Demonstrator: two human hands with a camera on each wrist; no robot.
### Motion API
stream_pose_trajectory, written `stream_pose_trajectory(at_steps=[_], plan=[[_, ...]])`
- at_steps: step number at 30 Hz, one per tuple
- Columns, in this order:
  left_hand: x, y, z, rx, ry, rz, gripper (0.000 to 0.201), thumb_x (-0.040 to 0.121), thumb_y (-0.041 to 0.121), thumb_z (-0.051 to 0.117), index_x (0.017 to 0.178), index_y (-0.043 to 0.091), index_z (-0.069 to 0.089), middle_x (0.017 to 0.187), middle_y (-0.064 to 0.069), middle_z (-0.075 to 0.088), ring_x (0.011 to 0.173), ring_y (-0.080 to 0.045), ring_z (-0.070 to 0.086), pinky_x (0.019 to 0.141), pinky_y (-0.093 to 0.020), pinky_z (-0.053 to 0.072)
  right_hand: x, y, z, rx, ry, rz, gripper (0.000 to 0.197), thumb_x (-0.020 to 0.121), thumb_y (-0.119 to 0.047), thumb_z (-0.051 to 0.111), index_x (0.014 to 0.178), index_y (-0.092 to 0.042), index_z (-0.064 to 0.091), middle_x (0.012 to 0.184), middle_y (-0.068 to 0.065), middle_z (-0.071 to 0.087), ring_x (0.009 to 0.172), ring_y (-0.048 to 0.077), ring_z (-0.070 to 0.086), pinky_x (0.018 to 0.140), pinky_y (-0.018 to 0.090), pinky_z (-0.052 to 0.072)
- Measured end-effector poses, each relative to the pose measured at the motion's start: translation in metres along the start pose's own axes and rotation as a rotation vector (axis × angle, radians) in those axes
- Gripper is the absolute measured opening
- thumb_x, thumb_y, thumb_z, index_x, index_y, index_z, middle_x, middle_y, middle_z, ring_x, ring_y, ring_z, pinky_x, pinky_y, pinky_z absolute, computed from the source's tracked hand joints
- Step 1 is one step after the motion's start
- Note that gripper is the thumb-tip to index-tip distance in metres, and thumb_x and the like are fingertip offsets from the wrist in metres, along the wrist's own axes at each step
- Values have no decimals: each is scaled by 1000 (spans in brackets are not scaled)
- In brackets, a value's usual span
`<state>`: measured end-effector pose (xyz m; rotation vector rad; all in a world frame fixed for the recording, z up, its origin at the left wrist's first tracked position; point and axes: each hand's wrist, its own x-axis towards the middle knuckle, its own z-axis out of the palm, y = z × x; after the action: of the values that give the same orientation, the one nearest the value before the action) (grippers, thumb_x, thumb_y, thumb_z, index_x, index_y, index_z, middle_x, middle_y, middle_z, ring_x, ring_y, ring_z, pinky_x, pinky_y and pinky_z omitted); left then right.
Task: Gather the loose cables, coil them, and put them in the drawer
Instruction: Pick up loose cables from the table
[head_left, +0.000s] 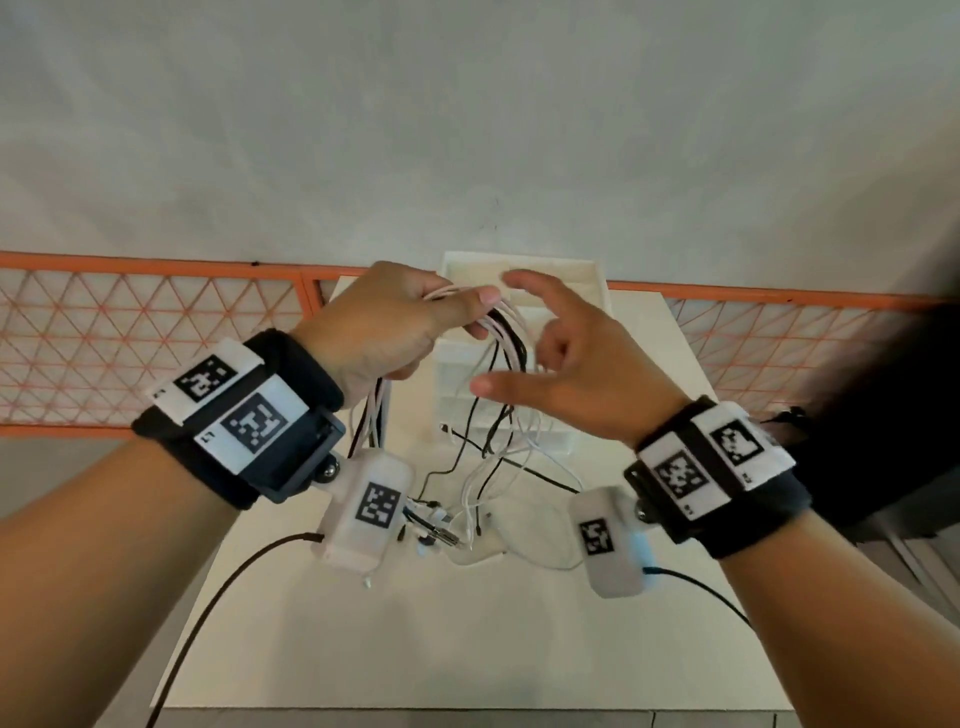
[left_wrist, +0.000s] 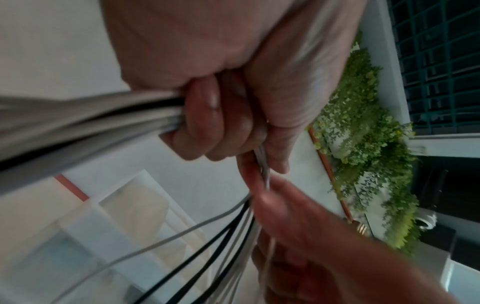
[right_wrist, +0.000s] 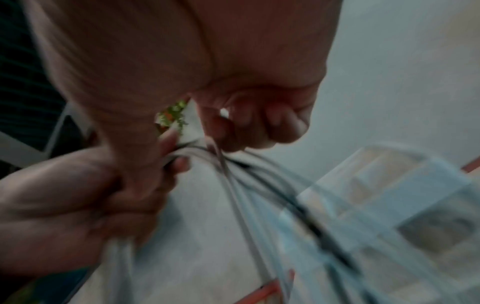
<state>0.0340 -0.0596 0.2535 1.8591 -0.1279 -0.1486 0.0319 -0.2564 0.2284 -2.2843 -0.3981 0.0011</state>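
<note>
Now, by label:

Left hand: the left hand (head_left: 384, 322) is raised above the table, fingers and thumb curled round a bundle of thin white and black cables (head_left: 501, 325); the left wrist view (left_wrist: 207, 115) confirms the strands are clamped in the fist.

Cables: the bundle arches over from the grip and hangs in loose loops, the lower ends trailing onto the square white table top (head_left: 322, 649); several plug ends (head_left: 436, 530) lie there in a tangle.

Right hand: the right hand (head_left: 561, 364) is just beside the hanging loops, index finger and thumb spread, the other fingers curled inward. The right wrist view (right_wrist: 233, 127) is blurred; whether those fingers actually pinch a strand I cannot tell.

Drawer: a small white plastic drawer unit (head_left: 467, 384) stands at the far side of the table, behind the cables, its top drawer (head_left: 587, 275) pulled open.

Behind: an orange mesh railing (head_left: 130, 338) against a grey wall.
</note>
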Motion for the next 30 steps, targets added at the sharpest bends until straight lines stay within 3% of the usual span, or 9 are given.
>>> stream_pose_trajectory(at_steps=[3, 5, 10, 13, 16, 20, 24, 27, 30], plan=[[-3, 4, 4, 71, -27, 34, 35, 82, 48, 72, 72, 14, 76, 50, 1, 23, 51, -21, 15, 50, -32, 13, 9, -9, 26, -40, 123, -31, 15, 84, -43, 72, 80, -31, 65, 59, -10, 59, 51, 3, 53, 57, 20, 41], [-5, 6, -3, 82, -8, 65, 37, 81, 49, 72, 73, 13, 76, 48, 1, 23, 50, -21, 14, 50, -32, 13, 12, 17, 39, -79, 25, 94, 32, 90, -40, 66, 63, -23, 62, 56, -8, 58, 55, 9, 56, 58, 24, 40], [-8, 5, -24, 92, 34, 103, 39, 81, 49, 71, 78, 11, 76, 48, 0, 22, 47, -20, 14, 47, -24, 16, -5, 113, 47, -242, -202, 484, 27, 91, -46, 65, 81, -20, 65, 81, 3, 63, 84, 25, 63, 70, 25, 42], [-10, -3, -22, 144, -17, 84, 40, 76, 54, 70, 77, 15, 77, 49, -1, 22, 46, -19, 16, 44, -21, 17, -11, 150, 39, -218, -93, 633, 30, 93, -45, 63, 86, -16, 69, 67, 1, 67, 58, 17, 63, 53, 21, 43], [-10, -13, -19, 189, -84, 41, 44, 73, 60, 67, 77, 18, 76, 49, -3, 23, 47, -19, 15, 44, -20, 17, -11, 177, 25, 106, 93, 738, 25, 91, -32, 71, 95, -7, 70, 65, 9, 73, 38, 14, 54, 39, 18, 39], [-9, -21, -19, 250, -110, 3, 42, 78, 60, 65, 80, 20, 77, 52, -5, 23, 47, -19, 17, 43, -20, 18, -14, 186, 5, 590, 270, 685, 18, 83, 13, 63, 96, 2, 66, 75, 20, 65, 53, 25, 53, 56, 30, 44], [-10, -19, -12, 283, -166, -16, 39, 81, 57, 63, 83, 21, 79, 53, -5, 23, 47, -19, 18, 44, -22, 19, -13, 185, -9, 956, 309, 743, 14, 88, -5, 51, 88, -6, 65, 68, 11, 61, 54, 24, 55, 60, 33, 43], [-9, -16, -2, 260, -253, -62, 52, 88, 62, 50, 89, 18, 79, 53, 0, 25, 47, -15, 20, 44, -21, 23, 0, 200, -7, 651, 297, 843, 18, 91, -9, 62, 75, -10, 54, 57, 8, 49, 45, 19, 43, 48, 28, 35], [-4, -21, 2, 252, -370, -175, 62, 94, 61, 40, 89, 12, 77, 54, 3, 32, 47, -12, 25, 45, -24, 22, 4, 211, 3, 99, 74, 896, 30, 95, -8, 52, 67, -13, 42, 62, 8, 45, 49, 18, 42, 38, 24, 37]])
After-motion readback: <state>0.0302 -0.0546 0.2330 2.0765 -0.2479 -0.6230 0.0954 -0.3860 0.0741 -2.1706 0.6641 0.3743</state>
